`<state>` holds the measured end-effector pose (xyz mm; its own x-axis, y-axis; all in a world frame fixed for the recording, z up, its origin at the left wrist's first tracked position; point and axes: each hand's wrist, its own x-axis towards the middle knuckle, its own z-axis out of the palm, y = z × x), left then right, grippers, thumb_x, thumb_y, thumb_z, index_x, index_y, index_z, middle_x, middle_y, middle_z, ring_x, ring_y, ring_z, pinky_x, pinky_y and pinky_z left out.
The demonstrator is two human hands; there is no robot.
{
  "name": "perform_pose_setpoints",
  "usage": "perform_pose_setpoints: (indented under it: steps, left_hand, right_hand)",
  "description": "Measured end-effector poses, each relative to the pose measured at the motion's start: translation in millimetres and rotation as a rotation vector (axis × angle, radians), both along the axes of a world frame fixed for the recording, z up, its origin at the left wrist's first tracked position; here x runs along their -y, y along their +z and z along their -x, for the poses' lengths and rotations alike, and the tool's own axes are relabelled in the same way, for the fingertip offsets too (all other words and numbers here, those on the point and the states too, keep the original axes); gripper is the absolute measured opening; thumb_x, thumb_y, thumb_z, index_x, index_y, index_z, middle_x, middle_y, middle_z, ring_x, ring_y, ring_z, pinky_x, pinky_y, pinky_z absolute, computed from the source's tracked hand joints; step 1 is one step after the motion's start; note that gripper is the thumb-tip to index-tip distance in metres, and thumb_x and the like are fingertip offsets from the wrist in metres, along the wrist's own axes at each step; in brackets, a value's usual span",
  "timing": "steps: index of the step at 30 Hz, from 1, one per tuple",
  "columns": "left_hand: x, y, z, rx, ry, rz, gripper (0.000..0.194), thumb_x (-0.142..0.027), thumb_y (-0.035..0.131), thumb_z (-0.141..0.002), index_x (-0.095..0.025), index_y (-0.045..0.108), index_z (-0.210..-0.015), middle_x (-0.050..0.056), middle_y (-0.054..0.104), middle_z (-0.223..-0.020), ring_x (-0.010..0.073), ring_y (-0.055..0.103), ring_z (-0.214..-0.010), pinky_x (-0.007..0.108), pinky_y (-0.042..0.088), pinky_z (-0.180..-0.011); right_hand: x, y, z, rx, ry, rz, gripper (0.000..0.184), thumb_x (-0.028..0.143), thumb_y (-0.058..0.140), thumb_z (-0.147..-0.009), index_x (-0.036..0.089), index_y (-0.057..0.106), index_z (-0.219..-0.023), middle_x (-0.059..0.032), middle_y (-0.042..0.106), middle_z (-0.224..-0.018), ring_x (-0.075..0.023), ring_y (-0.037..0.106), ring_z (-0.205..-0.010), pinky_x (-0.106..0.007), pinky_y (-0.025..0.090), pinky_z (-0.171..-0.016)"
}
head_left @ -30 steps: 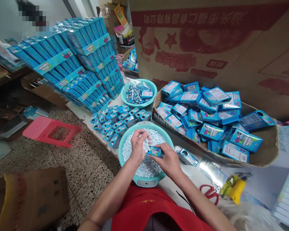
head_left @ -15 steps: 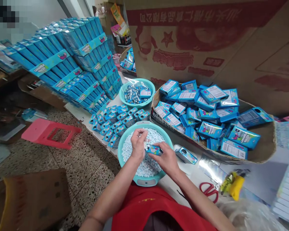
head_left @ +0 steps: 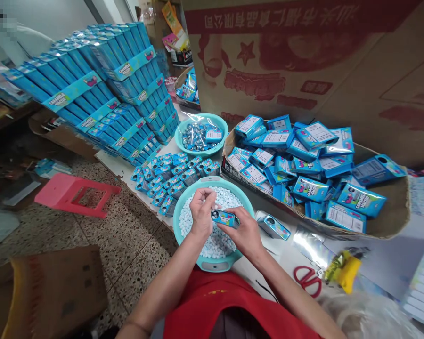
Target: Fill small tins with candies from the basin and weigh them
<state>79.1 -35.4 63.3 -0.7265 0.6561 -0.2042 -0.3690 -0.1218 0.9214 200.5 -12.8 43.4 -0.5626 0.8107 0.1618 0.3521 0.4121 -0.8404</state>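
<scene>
A turquoise bowl (head_left: 215, 266) full of small pale candies (head_left: 229, 197) stands in front of me, with both hands above it. My right hand (head_left: 248, 234) grips a small blue candy tin (head_left: 224, 218) lying on its side, its round dark opening towards the left. My left hand (head_left: 202, 214) is closed in a pinch beside that opening, a few white candies showing at its fingertips. Some of its fingers are hidden from view. To the right of the bowl another blue tin (head_left: 273, 226) lies on the table.
An open carton (head_left: 392, 228) holds many blue boxes. Rows of small tins (head_left: 167, 205) stand left of the bowl, before tall stacks of display boxes (head_left: 88, 89). A second bowl (head_left: 178, 145) holds shiny pieces. Red scissors (head_left: 307, 280) lie at right; a pink stool (head_left: 56, 190) stands left.
The tin in my right hand has turned, so its dark round opening now shows. Fewer white candies are visible between my left fingers and the tin.
</scene>
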Motion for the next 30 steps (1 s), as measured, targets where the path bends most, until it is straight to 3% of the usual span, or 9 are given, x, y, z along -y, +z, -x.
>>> perform_pose_setpoints:
  steps: [5, 9, 15, 22, 26, 30]
  left_hand:
    - [-2.8, -5.6, -2.8, -0.080, 0.011, 0.006, 0.019, -0.032, 0.067, -0.069, -0.017, 0.056, -0.075, -0.004, 0.047, -0.065, 0.0050, 0.039, -0.050, 0.019, 0.047, -0.053]
    - [-3.1, -11.1, -2.6, -0.024, 0.014, 0.020, 0.019, -0.032, 0.067, -0.068, -0.018, 0.055, -0.075, -0.005, 0.046, -0.061, 0.0047, 0.038, -0.047, 0.019, 0.046, -0.051]
    - [2.8, 1.0, -2.5, -0.050, -0.009, -0.022, 0.017, -0.032, 0.066, -0.070, -0.019, 0.056, -0.075, -0.007, 0.043, -0.054, 0.0045, 0.037, -0.044, 0.021, 0.047, -0.058]
    - [1.7, -1.6, -1.0, -0.119, 0.028, -0.034, 0.014, -0.029, 0.064, -0.072, -0.018, 0.055, -0.075, -0.006, 0.048, -0.054, 0.0055, 0.043, -0.047, 0.019, 0.042, -0.054]
    - [0.3, 6.6, -3.7, -0.045, 0.002, -0.065, 0.015, -0.029, 0.065, -0.072, -0.018, 0.054, -0.075, -0.006, 0.047, -0.055, 0.0061, 0.043, -0.046, 0.021, 0.043, -0.052]
    - [-0.5, 18.4, 0.1, 0.048, 0.007, -0.092, 0.017, -0.029, 0.066, -0.069, -0.019, 0.053, -0.074, -0.006, 0.047, -0.058, 0.0047, 0.039, -0.043, 0.018, 0.034, -0.043]
  right_hand:
    - [1.2, -5.9, 0.6, -0.036, -0.025, -0.005, 0.028, 0.033, 0.071, -0.072, 0.022, 0.061, -0.096, -0.0052, 0.064, -0.088, -0.0236, 0.059, -0.086, -0.037, 0.046, -0.076]
    - [0.3, -13.3, 1.8, -0.014, -0.039, 0.049, 0.025, 0.034, 0.069, -0.073, 0.022, 0.061, -0.093, -0.0047, 0.064, -0.087, -0.0240, 0.060, -0.085, -0.037, 0.047, -0.074]
    - [0.8, -10.3, 4.1, -0.105, -0.041, 0.049, 0.027, 0.031, 0.071, -0.071, 0.023, 0.061, -0.096, -0.0037, 0.064, -0.089, -0.0227, 0.060, -0.087, -0.036, 0.047, -0.077]
    - [-1.1, -12.7, 10.1, -0.124, -0.060, 0.095, 0.029, 0.028, 0.074, -0.068, 0.022, 0.063, -0.094, -0.0041, 0.064, -0.089, -0.0231, 0.059, -0.089, -0.037, 0.046, -0.079]
    - [-3.2, -12.6, 8.0, -0.153, -0.086, 0.146, 0.029, 0.029, 0.075, -0.067, 0.022, 0.063, -0.093, -0.0035, 0.064, -0.089, -0.0225, 0.059, -0.088, -0.037, 0.046, -0.080]
    - [-5.8, -13.4, 3.2, -0.214, -0.095, 0.270, 0.034, 0.035, 0.077, -0.063, 0.021, 0.065, -0.091, -0.0039, 0.065, -0.089, -0.0225, 0.060, -0.085, -0.037, 0.047, -0.078]
